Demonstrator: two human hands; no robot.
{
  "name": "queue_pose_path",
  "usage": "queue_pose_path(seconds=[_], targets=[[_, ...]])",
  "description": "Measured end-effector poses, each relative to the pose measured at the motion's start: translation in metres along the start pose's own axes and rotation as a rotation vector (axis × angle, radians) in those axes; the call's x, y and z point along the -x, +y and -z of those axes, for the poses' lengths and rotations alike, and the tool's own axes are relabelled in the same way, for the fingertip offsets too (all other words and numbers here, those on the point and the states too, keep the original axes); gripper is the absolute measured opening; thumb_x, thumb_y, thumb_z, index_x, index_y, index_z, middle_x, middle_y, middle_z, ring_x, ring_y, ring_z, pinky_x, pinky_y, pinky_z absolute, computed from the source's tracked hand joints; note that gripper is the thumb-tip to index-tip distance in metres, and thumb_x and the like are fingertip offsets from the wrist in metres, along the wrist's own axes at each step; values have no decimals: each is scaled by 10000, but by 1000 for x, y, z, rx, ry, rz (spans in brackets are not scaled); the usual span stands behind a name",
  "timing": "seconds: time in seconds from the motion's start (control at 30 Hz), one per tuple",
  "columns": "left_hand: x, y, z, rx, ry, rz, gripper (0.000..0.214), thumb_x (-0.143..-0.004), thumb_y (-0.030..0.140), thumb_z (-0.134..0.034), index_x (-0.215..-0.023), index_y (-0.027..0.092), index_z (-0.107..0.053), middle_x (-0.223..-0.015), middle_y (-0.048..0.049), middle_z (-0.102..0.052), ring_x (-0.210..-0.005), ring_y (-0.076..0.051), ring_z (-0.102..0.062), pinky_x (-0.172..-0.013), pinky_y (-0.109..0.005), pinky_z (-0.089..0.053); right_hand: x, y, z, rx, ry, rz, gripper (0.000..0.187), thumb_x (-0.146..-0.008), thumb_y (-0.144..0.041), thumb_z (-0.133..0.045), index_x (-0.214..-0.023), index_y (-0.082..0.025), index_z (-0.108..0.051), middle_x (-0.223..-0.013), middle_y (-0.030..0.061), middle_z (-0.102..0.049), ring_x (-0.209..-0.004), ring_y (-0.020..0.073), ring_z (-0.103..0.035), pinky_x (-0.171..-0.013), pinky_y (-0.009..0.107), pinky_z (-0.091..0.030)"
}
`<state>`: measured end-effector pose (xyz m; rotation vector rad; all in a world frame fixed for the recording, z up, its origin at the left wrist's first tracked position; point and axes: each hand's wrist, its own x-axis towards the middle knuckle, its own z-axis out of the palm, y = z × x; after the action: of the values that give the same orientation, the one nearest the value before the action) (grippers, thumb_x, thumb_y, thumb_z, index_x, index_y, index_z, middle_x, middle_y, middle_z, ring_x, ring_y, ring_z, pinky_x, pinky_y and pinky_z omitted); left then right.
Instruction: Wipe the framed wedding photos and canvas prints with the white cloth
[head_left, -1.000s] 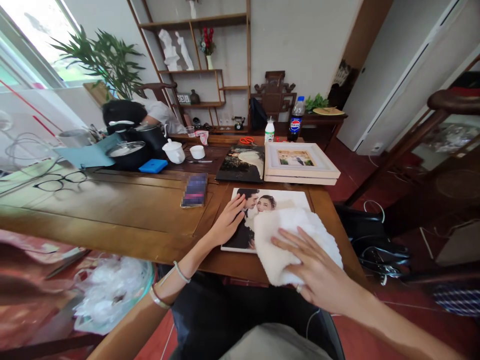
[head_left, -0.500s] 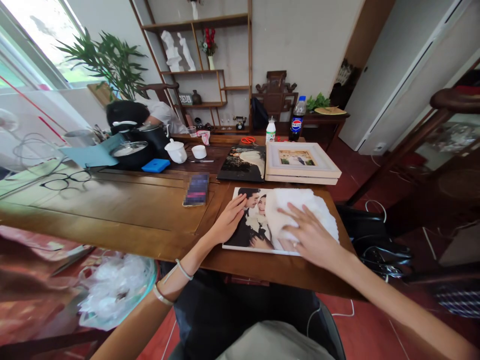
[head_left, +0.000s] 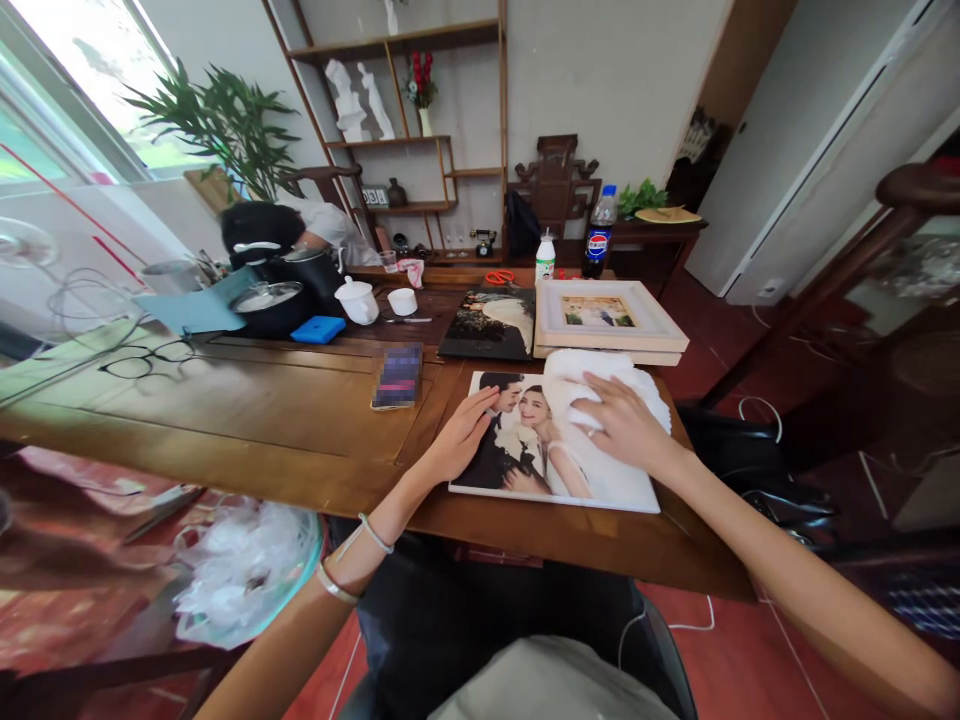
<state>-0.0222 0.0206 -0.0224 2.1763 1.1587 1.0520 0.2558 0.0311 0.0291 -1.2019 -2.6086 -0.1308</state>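
A photo panel (head_left: 517, 440) with a wedding picture lies flat on the wooden table in front of me. My left hand (head_left: 466, 432) rests on its left side, fingers stretched out and pressed flat. On the right half of the panel lies a fluffy white cloth (head_left: 570, 375), bunched at its far edge and partly hanging past the picture. My right hand (head_left: 619, 420) is on top of the cloth with its fingers spread, pressing it down. The cloth and hand hide the panel's upper right corner.
Behind the panel lie a dark photo print (head_left: 487, 325) and stacked white frames (head_left: 611, 320). A phone (head_left: 397, 375) is to the left. Farther back are red scissors (head_left: 500, 277), a small white bottle (head_left: 545, 257) and a cola bottle (head_left: 598, 240). A person (head_left: 330, 230) bends over the far left.
My right hand has slid the white cloth away from me, up the panel. More of the picture's lower right now shows. My left hand stays on the left side.
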Motion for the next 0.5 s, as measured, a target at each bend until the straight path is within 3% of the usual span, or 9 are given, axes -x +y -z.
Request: queue_pose_path(seconds=[0.07,0.23,0.3,0.4,0.5], targets=[[0,-1,-1,-3,2,-7,403,-967,329,-318,-1324,206,-460,-1429,-92,-424,-1346,-198,-350,-1148,-435,-239,3,-10,0,4,-15,12,338,-757,-99,-535,-1051,-193,-673,-1373,127,-486,-1312,343,-354,-1044,588,-275],[0,-4,-1,-24,-1,-24,409,-966,326,-320,-1331,195,-452,-1432,-102,-417,-1347,-202,-345,-1147,-441,-241,45,-82,8,-124,-97,168,341,-719,-143,-605,-1033,-243,-691,-1445,120,-392,-1355,391,-234,-1059,627,-189],[0,-4,0,-26,-9,-27,409,-966,321,-320,-1331,193,-452,-1432,-103,-416,-1349,-200,-342,-1148,-438,-241,55,-100,10,-191,-113,211,322,-695,-158,-629,-994,-251,-702,-1457,110,-375,-1364,394,-204,-1063,630,-163],[0,-3,1,-23,-28,-26,410,-966,316,-316,-1332,196,-455,-1432,-99,-418,-1352,-196,-338,-1148,-430,-244,44,-90,11,-259,-119,208,367,-680,-139,-608,-1020,-253,-687,-1445,84,-400,-1364,351,-234,-1076,604,-164],[0,-2,2,-23,-38,-12,415,-967,312,-311,-1339,191,-449,-1436,-100,-413,-1355,-191,-331,-1151,-423,-237,10,-50,6,-253,-68,132,382,-707,-97,-540,-1037,-241,-670,-1432,71,-417,-1363,317,-252,-1063,624,-168]])
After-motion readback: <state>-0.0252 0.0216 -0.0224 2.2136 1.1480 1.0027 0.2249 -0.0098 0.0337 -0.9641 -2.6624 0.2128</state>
